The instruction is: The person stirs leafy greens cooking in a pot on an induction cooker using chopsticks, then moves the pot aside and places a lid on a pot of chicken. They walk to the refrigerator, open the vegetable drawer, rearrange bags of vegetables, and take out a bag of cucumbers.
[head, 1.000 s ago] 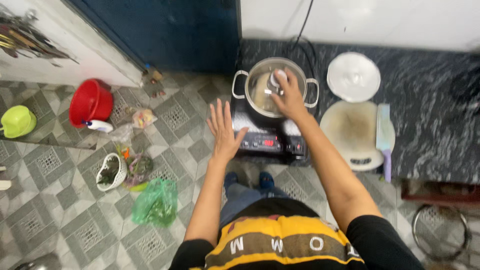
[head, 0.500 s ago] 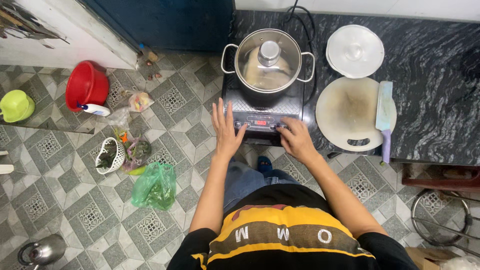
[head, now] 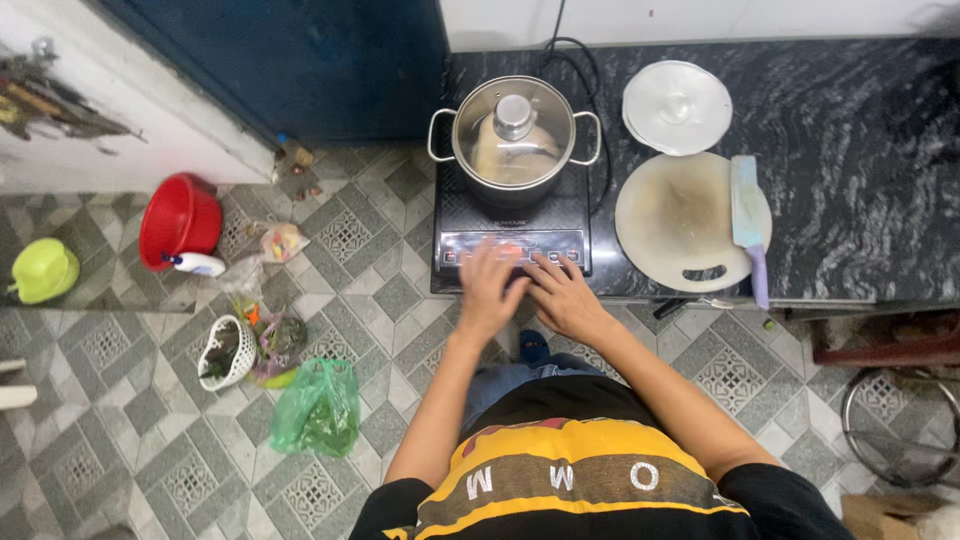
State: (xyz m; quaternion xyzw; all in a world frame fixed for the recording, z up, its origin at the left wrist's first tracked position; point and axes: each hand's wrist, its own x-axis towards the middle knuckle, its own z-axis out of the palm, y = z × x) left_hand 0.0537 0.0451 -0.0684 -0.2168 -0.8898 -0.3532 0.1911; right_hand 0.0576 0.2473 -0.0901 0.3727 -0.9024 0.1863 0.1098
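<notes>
Looking down from my head camera, I see my two bare forearms reaching forward over my yellow-and-black shirt toward the black flat induction cooktop (head: 510, 215) at the front edge of the dark veined stone counter (head: 860, 170). My left hand (head: 490, 290) lies flat and open, fingers spread and a little blurred, its fingertips over the cooktop's control strip (head: 512, 247); it holds nothing. My right hand (head: 565, 295) is just beside it, also open and empty, with its fingers stretched onto the right part of the same strip. The two hands are nearly touching each other. Just beyond the strip, on the cooking surface, stands a shiny steel pot with two side handles (head: 514, 135), covered by a glass lid with a metal knob (head: 513, 115). To the right of the cooktop lies a round pale cutting board (head: 680, 220), with a broad cleaver with a purple handle (head: 749, 225) resting along its right edge. Behind the board sits a white round lid or plate (head: 677, 105). A black cable (head: 560, 50) runs from the cooktop up toward the wall. On the patterned tile floor to my left are a green plastic bag (head: 318, 408), a small white basket of scraps (head: 224, 350), a red plastic bucket (head: 180, 218) and, further out, a lime-green scoop (head: 42, 270).
</notes>
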